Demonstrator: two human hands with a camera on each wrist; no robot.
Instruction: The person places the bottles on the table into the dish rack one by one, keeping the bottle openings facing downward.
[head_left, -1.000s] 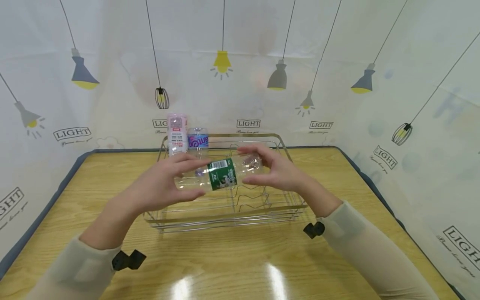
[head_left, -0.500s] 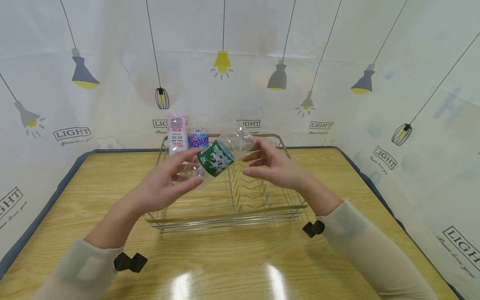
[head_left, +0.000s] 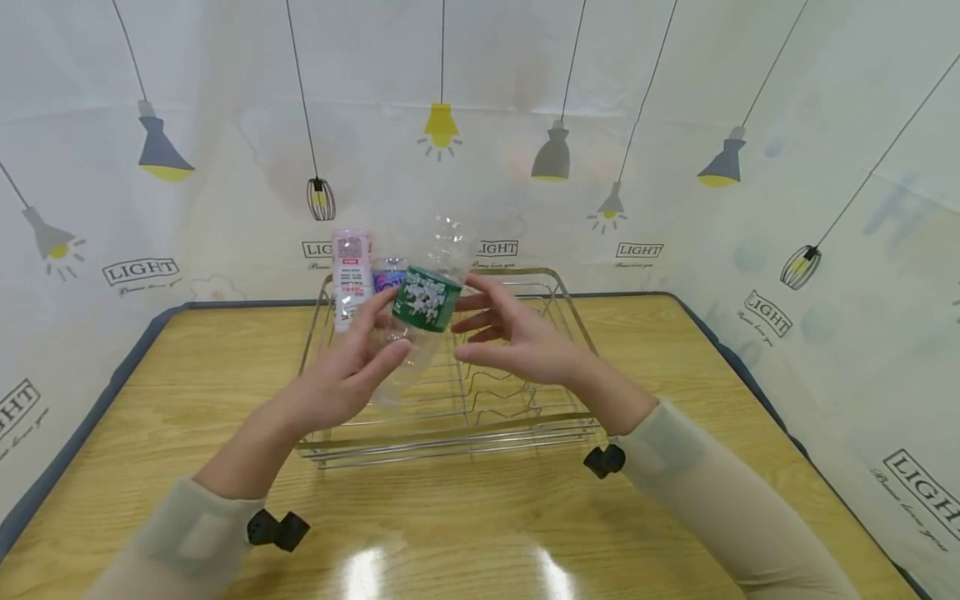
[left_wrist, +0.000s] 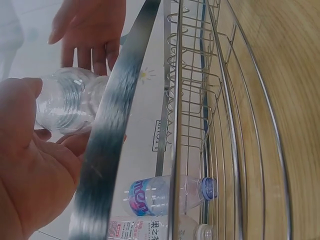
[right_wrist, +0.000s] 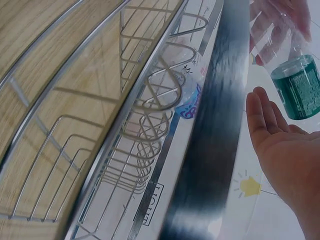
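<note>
A clear plastic bottle [head_left: 426,298] with a green label is held tilted above the wire dish rack [head_left: 450,435]. My left hand [head_left: 337,379] grips it from the left, thumb on the near side and fingers behind. At the bottle's right side is my right hand [head_left: 528,340], fingers loosely spread; in the right wrist view this hand [right_wrist: 285,150] is not wrapped round the bottle [right_wrist: 299,87]. Whether its fingertips touch is hard to tell. The rack's rim [left_wrist: 107,135] covers part of the left fingers in the left wrist view.
At the rack's back left stand a pink-and-white labelled bottle [head_left: 351,271] and a bottle with a blue-purple label [left_wrist: 142,196], both cap-down. Wavy wire dividers [head_left: 502,392] run along the rack's middle. A wooden table [head_left: 465,517] carries the rack, with a printed curtain [head_left: 525,75] behind.
The bottle has turned from lying nearly level to steeply tilted, its right end swinging up. My right hand has loosened from that end; both hands have moved slightly closer together.
</note>
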